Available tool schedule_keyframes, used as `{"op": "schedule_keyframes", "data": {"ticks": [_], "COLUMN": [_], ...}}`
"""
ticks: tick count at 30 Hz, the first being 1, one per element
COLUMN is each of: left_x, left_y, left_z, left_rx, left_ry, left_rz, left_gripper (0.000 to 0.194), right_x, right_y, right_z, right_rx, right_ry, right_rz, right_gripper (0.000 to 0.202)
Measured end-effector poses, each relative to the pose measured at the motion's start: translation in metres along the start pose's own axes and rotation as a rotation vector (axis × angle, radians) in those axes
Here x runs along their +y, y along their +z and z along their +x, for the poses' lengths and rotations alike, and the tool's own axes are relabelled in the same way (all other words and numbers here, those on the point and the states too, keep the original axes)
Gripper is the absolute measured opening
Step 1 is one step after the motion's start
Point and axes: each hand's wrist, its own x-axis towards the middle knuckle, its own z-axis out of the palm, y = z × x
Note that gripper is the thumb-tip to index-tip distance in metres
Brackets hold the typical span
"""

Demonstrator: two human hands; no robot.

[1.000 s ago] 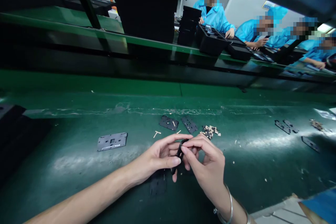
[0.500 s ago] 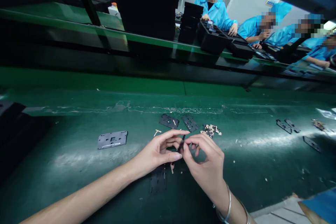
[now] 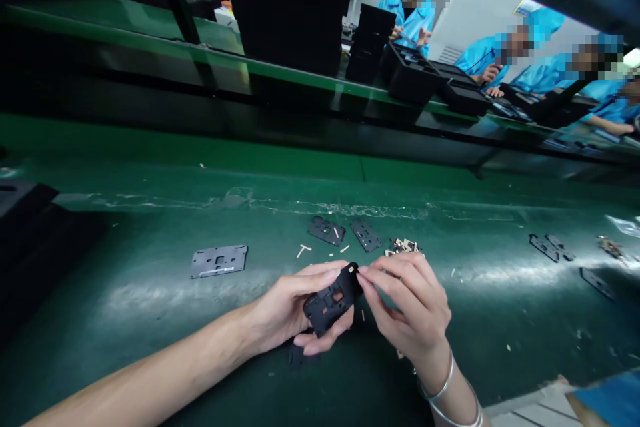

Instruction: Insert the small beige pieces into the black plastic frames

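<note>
My left hand (image 3: 283,307) is closed around a thin black plastic plate (image 3: 325,312) with square cutouts, its broad face turned up toward me and tilted. A tiny pale piece (image 3: 352,269) shows at the plate's upper right corner. There, the fingertips of my right hand (image 3: 415,297) are pinched together against the edge; whether something small is between them is hidden. Just beyond my right hand is a heap of small pale and black pieces (image 3: 403,246). Under my left hand another dark plate (image 3: 300,355) is partly covered.
Two dark plates (image 3: 326,231) lie beyond my hands, and a grey plate (image 3: 219,261) at left. Further plates (image 3: 545,247) are at right. Black trays (image 3: 30,240) stand at the left edge. Across a raised shelf (image 3: 280,68), people in blue work by black bins (image 3: 413,77).
The plate in my left hand has turned from edge-on to showing its broad face, and sits lower. My right hand has shifted slightly right, its fingertips still at the plate's edge.
</note>
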Motion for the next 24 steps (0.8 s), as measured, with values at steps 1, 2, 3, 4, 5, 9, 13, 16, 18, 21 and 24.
{"op": "schedule_keyframes", "data": {"ticks": [1, 2, 3, 4, 5, 9, 13, 16, 18, 21, 24], "left_x": [0.000, 0.001, 0.001, 0.002, 0.002, 0.001, -0.003, -0.005, -0.006, -0.008, -0.010], "left_y": [0.000, 0.000, 0.000, 0.000, 0.000, 0.006, 0.016, 0.020, 0.021, 0.021, 0.021], "left_z": [0.000, 0.000, 0.000, 0.000, 0.000, 0.000, 0.000, -0.001, -0.002, -0.003, -0.003], "left_rx": [0.003, 0.005, 0.011, 0.024, 0.045, 0.173, 0.196, 0.181, 0.183, 0.189, 0.199], "left_ry": [-0.004, -0.007, -0.007, -0.004, 0.003, 0.065, 0.150, 0.177, 0.171, 0.159, 0.142], "left_rz": [-0.003, -0.001, 0.005, 0.016, 0.033, 0.154, 0.274, 0.326, 0.336, 0.357, 0.398], "left_gripper": [0.026, 0.026, 0.028, 0.030, 0.032, 0.039, 0.040, 0.039, 0.039, 0.041, 0.046], "right_x": [0.000, 0.001, 0.001, 0.001, 0.001, 0.001, -0.001, -0.003, -0.005, -0.007, -0.008], "right_y": [0.001, 0.001, 0.002, 0.003, 0.003, 0.007, 0.013, 0.018, 0.020, 0.021, 0.022], "right_z": [-0.001, -0.001, -0.002, -0.002, -0.001, 0.003, 0.004, 0.000, -0.002, -0.004, -0.005], "right_rx": [0.000, 0.012, 0.040, 0.077, 0.107, 0.012, -0.160, -0.109, -0.071, -0.049, -0.036], "right_ry": [-0.003, 0.014, 0.054, 0.119, 0.205, 0.566, 0.640, 0.679, 0.697, 0.722, 0.758], "right_rz": [-0.006, 0.005, 0.028, 0.057, 0.086, 0.292, 0.655, 0.770, 0.815, 0.844, 0.860], "right_gripper": [0.036, 0.036, 0.034, 0.030, 0.026, 0.014, 0.013, 0.008, 0.007, 0.007, 0.006]}}
